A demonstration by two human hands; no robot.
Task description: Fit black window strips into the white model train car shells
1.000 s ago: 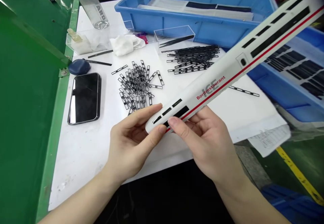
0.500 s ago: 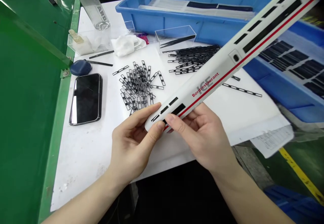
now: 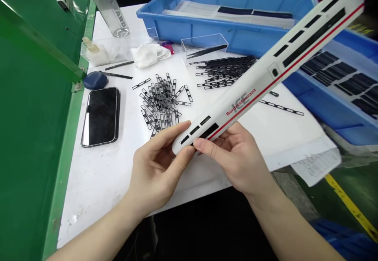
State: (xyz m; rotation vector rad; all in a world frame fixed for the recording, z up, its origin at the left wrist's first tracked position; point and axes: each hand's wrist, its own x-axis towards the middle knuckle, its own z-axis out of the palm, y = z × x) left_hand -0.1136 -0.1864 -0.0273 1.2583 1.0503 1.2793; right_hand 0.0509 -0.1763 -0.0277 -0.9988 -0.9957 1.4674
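Observation:
A long white model train car body (image 3: 260, 76), with a red stripe, dark windows and "ICE Bordrestaurant" lettering, slants from lower left to upper right above the table. My left hand (image 3: 161, 164) is closed round its near end, thumb on the side near the lowest window. My right hand (image 3: 233, 154) grips it a little further up, thumb tip close to the left thumb and fingers behind and under the body. Beyond the hands lies a loose pile of short dark window strips (image 3: 162, 99). Longer dark strips (image 3: 224, 70) are heaped partly behind the car body.
A black phone (image 3: 100, 117) and a dark blue lump (image 3: 95, 80) lie at the left. Black tweezers rest on a clear box (image 3: 189, 44). White tissue (image 3: 150, 54), a bottle (image 3: 113, 13) and a blue bin (image 3: 245, 28) stand behind; another blue bin (image 3: 333, 111) is right.
The car body has shifted slightly, its far end lower and now fully in view. Both hands keep their hold near the near end. The camera view has moved a little.

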